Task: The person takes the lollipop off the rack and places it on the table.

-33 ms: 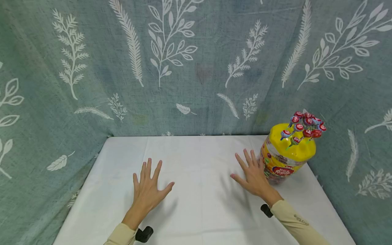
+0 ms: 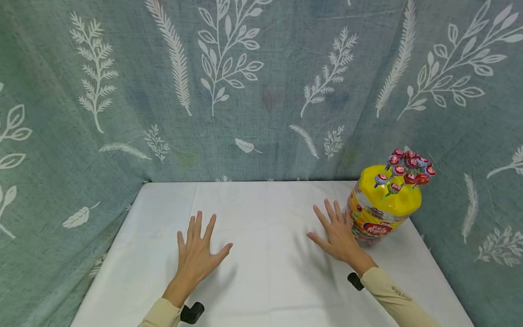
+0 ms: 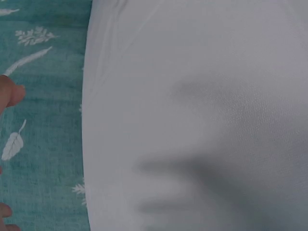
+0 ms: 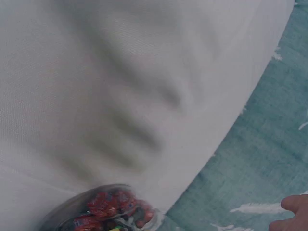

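Note:
A see-through tub of lollipops (image 2: 373,227) with a yellow lid (image 2: 396,202) stands at the right of the white table. Several wrapped lollipops (image 2: 410,178) stick up out of the lid. My right hand (image 2: 341,236) hovers just left of the tub with its fingers spread, overlapping the tub's edge in the head view; it holds nothing. Over the left half of the table, my left hand (image 2: 197,256) is spread wide and likewise holds nothing. Red wrappers show through the wall of the tub (image 4: 103,204) in the right wrist view.
White cloth covers the table (image 2: 265,218). A green-grey curtain (image 2: 261,136) with white leaf prints hangs behind it and along both sides. Each wrist bears a small black camera (image 2: 192,313). Shadows of both hands fall on the cloth.

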Demonstrator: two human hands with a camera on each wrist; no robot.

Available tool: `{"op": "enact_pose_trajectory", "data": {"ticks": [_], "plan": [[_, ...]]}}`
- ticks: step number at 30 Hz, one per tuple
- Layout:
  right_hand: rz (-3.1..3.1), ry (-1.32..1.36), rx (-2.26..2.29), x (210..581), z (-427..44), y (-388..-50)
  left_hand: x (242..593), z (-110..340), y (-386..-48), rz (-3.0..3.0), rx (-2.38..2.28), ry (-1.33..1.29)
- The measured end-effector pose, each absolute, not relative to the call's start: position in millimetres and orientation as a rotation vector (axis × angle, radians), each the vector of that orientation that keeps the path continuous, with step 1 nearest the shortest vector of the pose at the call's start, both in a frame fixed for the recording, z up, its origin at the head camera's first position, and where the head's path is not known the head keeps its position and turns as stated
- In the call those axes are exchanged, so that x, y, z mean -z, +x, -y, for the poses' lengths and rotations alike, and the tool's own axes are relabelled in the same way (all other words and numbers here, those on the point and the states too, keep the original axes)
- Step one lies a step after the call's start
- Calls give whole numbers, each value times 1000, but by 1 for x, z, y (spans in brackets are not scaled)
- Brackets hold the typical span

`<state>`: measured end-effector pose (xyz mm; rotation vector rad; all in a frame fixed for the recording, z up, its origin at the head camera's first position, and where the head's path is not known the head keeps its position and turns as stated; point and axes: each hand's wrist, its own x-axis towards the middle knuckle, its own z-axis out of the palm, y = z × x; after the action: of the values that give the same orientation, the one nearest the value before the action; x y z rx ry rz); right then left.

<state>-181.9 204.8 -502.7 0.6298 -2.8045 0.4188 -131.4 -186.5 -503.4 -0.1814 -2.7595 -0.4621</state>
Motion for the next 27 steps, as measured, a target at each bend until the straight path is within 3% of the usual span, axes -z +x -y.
{"op": "enact_pose_trajectory", "data": {"ticks": [12,27], "plan": [[2793,622,-416,491,-209,-176,501,185,-135,2743,451,-190],[2702,621,-733,466,-222,-139,492,176,-129,2698,684,-217]]}}
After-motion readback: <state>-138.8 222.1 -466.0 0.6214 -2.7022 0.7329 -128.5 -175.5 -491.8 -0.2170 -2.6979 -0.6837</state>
